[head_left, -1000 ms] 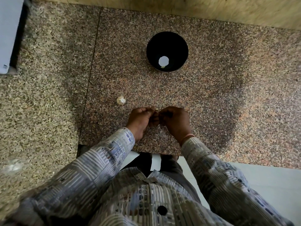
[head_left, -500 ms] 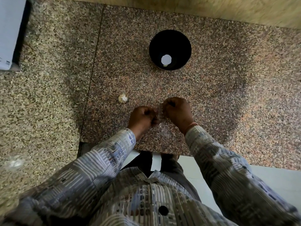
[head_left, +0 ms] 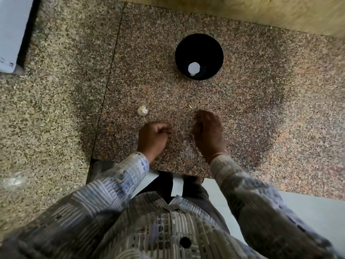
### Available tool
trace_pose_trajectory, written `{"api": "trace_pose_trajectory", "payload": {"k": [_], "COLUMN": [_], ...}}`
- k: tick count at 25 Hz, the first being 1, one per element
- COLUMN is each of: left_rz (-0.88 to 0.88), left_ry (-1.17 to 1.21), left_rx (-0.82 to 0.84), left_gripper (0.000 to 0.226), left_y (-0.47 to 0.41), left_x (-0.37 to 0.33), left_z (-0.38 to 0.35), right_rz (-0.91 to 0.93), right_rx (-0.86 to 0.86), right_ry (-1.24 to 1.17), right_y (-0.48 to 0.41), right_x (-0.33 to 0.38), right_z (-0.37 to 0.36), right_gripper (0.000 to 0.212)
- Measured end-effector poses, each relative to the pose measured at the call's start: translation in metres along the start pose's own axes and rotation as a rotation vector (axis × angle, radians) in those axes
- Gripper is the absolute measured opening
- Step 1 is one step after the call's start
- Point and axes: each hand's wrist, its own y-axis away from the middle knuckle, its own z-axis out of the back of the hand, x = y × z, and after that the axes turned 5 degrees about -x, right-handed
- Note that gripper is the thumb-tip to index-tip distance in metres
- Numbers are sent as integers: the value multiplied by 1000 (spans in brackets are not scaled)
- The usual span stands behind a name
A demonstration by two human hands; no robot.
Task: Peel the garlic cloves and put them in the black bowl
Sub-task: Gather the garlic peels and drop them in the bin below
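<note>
We locate the left hand (head_left: 154,138) at centre frame, with its fingers curled into the palm. We cannot tell whether it holds anything. The right hand (head_left: 208,131) is just to its right and apart from it. It is blurred, so we cannot determine its grip.

An unpeeled garlic piece (head_left: 142,110) lies on the granite counter (head_left: 261,109), just above and left of the left hand. A small pale fragment (head_left: 190,106) lies just above the right hand.

The black bowl (head_left: 186,47) stands upright at upper centre, well apart from both hands. We see a white spot (head_left: 194,67) at its bottom.
</note>
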Motion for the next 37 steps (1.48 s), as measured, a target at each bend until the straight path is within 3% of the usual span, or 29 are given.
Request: {"api": "trace_pose_trajectory", "payload": {"k": [4, 9, 14, 21, 24, 30, 33, 37], "left_rz": [87, 184, 219, 235, 223, 266, 248, 277], "left_ry": [147, 288, 343, 469, 564, 598, 617, 688], "left_rx": [-52, -117, -158, -271, -322, -427, -449, -490], "left_gripper": [38, 35, 39, 42, 38, 30, 32, 31], "left_y": [5, 14, 24, 38, 48, 56, 62, 70], "left_x": [7, 10, 11, 16, 17, 27, 27, 25], "left_z": [8, 9, 4, -7, -14, -26, -38, -54], "right_rz": [259, 371, 577, 689, 891, 1014, 876, 443], "right_rx": [250, 234, 337, 301, 312, 431, 490, 167], "right_ry": [87, -19, 178, 68, 142, 209, 45, -200], "right_y": [66, 35, 10, 26, 0, 12, 12, 1], "right_x": [-3, 8, 17, 6, 22, -41, -53, -45], "right_z": [-30, -23, -30, -17, -31, -4, 19, 18], "right_gripper": [66, 50, 56, 50, 51, 54, 54, 46]}}
